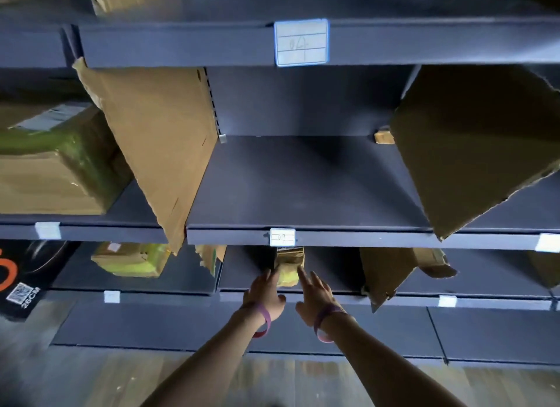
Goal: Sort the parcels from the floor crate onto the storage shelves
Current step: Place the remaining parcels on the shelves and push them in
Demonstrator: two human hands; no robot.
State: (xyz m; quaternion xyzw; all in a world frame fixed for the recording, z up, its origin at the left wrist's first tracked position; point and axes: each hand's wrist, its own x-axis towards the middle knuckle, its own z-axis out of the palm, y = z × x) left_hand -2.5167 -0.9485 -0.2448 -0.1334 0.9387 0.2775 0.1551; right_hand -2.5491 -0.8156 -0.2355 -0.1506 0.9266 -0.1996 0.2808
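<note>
The dark grey storage shelves (303, 182) fill the view, and the middle shelf board (378, 238) serves as the marker for the rest. Torn cardboard dividers stand on it at its left end (157, 140) and right end (472, 146). Left of that left divider, on the neighbouring board, sits a big carton wrapped in green-yellow tape (54, 164). Below the board and far to its left is a black carton (24, 279) with an orange mark, a square code and the writing "26CM". Below it, left of centre, lies a yellow-taped parcel (133, 259). The task's thing, a small brown parcel with yellow tape (289, 265), rests on the lower shelf directly under the middle of the board. Its long axis runs away from the person, back into the bay, and whether it stands or lies cannot be told. The left hand (266, 297) is at its left face and the right hand (316, 299) at its right face, both equally near, so the parcel lies straight ahead between them. Each grip is released: the fingers are straight, touching or nearly touching the sides, not curled round it. My judgement is that the parcel is being placed, not fetched. A pink wristband (263, 318) circles each wrist. The large label (301, 42) above the board reads a faint handwritten "04". The small tag (282, 237) on the board's front edge seems to read the same.
</note>
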